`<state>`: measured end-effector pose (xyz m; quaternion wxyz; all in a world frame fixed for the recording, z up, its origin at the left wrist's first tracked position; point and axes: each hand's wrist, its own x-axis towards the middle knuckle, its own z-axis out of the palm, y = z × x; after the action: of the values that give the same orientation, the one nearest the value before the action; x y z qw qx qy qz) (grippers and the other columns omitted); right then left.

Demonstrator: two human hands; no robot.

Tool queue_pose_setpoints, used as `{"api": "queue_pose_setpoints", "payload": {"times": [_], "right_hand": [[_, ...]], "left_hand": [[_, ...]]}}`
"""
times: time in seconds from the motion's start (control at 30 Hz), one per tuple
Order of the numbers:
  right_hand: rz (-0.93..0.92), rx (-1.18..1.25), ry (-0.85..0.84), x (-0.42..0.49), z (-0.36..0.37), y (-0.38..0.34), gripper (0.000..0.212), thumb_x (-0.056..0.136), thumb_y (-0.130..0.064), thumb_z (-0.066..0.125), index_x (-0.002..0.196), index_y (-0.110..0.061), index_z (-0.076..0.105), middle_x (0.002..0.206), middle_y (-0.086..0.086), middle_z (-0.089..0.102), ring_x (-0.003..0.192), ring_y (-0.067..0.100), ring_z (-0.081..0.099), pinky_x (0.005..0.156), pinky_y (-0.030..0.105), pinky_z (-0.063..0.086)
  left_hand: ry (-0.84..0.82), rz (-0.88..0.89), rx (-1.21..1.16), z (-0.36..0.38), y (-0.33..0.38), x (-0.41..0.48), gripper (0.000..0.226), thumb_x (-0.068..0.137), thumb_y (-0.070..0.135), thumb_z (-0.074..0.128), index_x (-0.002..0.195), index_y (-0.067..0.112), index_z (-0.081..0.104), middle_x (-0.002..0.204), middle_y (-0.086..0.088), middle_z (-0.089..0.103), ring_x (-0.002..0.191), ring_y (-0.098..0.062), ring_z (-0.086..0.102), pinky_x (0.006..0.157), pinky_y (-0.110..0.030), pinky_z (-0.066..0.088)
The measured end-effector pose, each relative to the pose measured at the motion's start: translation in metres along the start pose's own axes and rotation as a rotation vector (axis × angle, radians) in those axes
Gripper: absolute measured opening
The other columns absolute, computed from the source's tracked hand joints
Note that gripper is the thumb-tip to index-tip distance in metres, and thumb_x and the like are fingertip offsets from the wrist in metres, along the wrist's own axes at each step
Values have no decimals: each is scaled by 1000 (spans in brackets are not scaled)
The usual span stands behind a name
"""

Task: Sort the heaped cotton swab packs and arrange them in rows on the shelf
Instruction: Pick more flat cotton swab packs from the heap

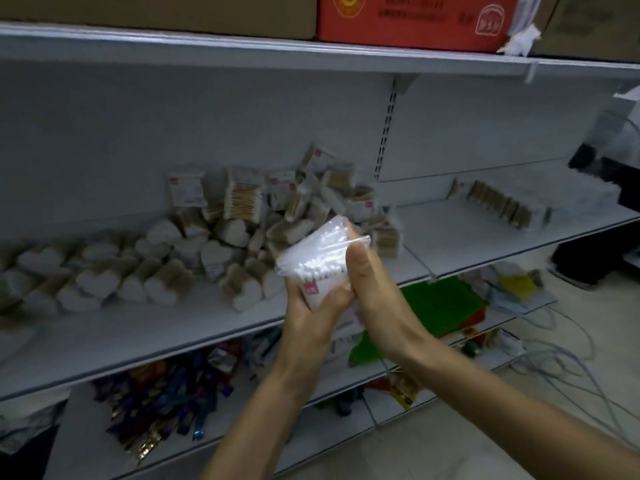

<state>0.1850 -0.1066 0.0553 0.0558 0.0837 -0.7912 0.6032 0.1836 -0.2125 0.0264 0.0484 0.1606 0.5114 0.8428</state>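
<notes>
Left hand (313,306) and right hand (372,282) grip clear swab packs (317,258), fingers curled round; heap (277,206) on shelf (173,327) behind.

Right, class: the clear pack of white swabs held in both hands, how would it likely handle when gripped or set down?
The swab pack is probably light, just thin sticks and cotton. Its glossy clear film looks slippery and soft, likely yielding under the left hand and right hand.

White swab pack (317,258), red carton (415,19)
</notes>
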Motion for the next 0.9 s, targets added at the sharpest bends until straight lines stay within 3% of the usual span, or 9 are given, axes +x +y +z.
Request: {"api": "queue_pose_setpoints", "payload": {"times": [0.07,0.17,0.3,0.4,0.53,0.6,0.67,0.77,0.9], "right_hand": [[-5,-8,-6,0,-6,9,84,74,-89,23,145,-44,26,148,-12,38,138,11,34,111,47,30],[-47,12,-22,2,-3,12,80,78,-86,24,144,-41,30,145,-11,42,135,11,39,109,47,35],[-45,15,-111,13,5,11,78,78,-85,23,139,-38,38,137,-11,49,128,8,45,108,44,36],[-50,-116,-280,35,7,-3,84,77,-87,13,144,-40,30,148,-8,38,136,12,35,112,44,29],[-129,-227,-487,77,15,-32,60,97,-54,27,142,-17,40,144,2,46,125,8,45,102,24,39],[-150,-366,-463,105,22,-27,54,94,-52,43,137,-20,48,137,-2,54,120,11,52,100,30,44],[-148,-463,-432,134,27,-14,54,88,-55,55,130,-22,53,128,-2,59,114,15,57,94,36,49],[-122,-581,-344,176,30,3,46,87,-49,60,122,-19,58,120,0,62,108,18,59,92,37,48],[-229,-817,-242,233,41,29,46,89,-38,62,130,-18,51,125,7,57,115,24,53,93,33,41]], "left_hand": [[-21,-34,-9,12,-1,-3,99,66,58,77,145,18,34,132,-5,60,120,-22,59,94,-33,52],[133,36,30,13,-1,-1,110,57,73,74,145,18,36,131,-1,62,120,-19,59,99,-36,49],[136,58,211,1,6,5,136,53,77,73,155,20,4,138,9,56,126,-11,53,109,-38,41],[110,83,220,-17,21,11,108,58,69,76,145,20,35,126,12,64,120,-10,58,92,-22,49],[277,39,-145,-51,29,22,84,53,55,87,122,15,63,117,-7,68,107,-20,65,81,-30,55],[312,27,-300,-70,29,31,74,50,52,89,114,19,71,115,-8,69,104,-20,67,78,-35,57],[323,22,-396,-89,28,39,79,47,51,91,116,19,69,125,-12,64,114,-27,62,90,-45,54],[324,35,-467,-113,26,51,79,46,50,92,114,17,72,131,-17,60,120,-35,57,100,-52,43],[410,20,-573,-145,19,65,80,39,50,94,110,22,74,134,-15,58,127,-32,52,104,-51,39]]}}
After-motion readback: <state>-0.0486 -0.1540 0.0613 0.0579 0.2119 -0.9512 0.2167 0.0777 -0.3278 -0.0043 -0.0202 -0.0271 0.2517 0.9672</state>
